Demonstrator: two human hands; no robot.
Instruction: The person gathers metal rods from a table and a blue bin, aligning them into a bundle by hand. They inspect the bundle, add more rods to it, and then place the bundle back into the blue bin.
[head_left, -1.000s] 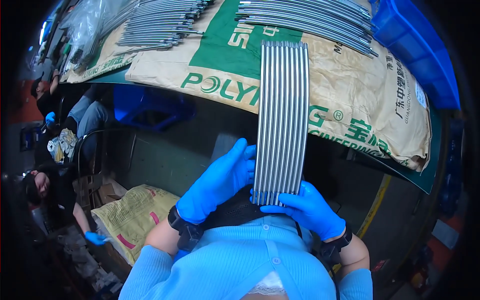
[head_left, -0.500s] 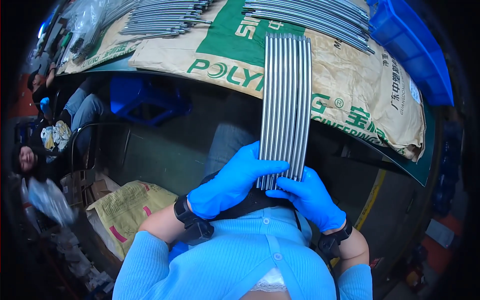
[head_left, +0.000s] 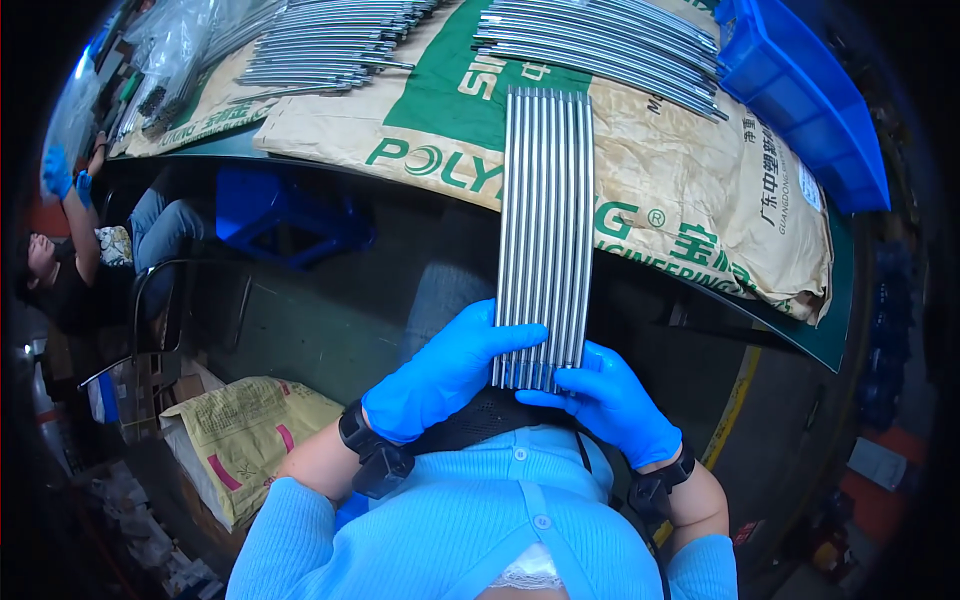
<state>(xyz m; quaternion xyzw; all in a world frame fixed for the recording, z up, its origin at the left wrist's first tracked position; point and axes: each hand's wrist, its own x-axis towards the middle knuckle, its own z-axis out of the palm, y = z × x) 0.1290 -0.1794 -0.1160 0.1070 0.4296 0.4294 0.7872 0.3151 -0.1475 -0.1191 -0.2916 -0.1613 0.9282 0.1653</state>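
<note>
Both my hands wear blue gloves and hold the near end of a flat row of several long silver metal rods [head_left: 545, 220]. My left hand [head_left: 440, 375] wraps over the rods from the left side. My right hand [head_left: 612, 400] supports them from below on the right. The far ends of the rods rest on a tan and green printed sack [head_left: 680, 190] spread over the table.
More silver rods lie in piles at the far left [head_left: 320, 40] and far middle [head_left: 600, 35] of the table. A blue plastic bin [head_left: 800, 100] stands at the right. Another person [head_left: 70, 250] sits at the left. A yellow sack [head_left: 245, 440] lies on the floor.
The row of rods has slid a little toward me, and my left hand has closed over its near end from the left.
</note>
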